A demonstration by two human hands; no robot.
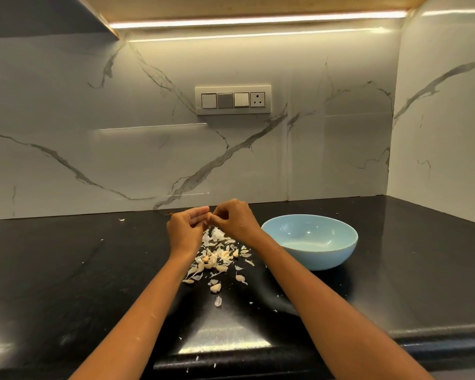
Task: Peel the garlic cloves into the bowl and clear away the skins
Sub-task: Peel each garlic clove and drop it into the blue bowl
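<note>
My left hand [185, 230] and my right hand [235, 219] meet fingertip to fingertip above the black counter, and together they pinch a small garlic clove [209, 216] that is mostly hidden between the fingers. Below the hands lies a pile of garlic cloves and papery skins [217, 256]. A single clove [215, 287] lies nearer to me, with a loose skin [218, 301] just in front of it. The light blue bowl [310, 263] stands to the right of the pile, and its inside looks bare.
The black stone counter [66, 270] runs to a marble backsplash with a switch panel [232, 99]. A marble side wall [439, 133] closes the right end. Small skin flakes dot the counter's front edge [198, 357] and the far left [121, 219].
</note>
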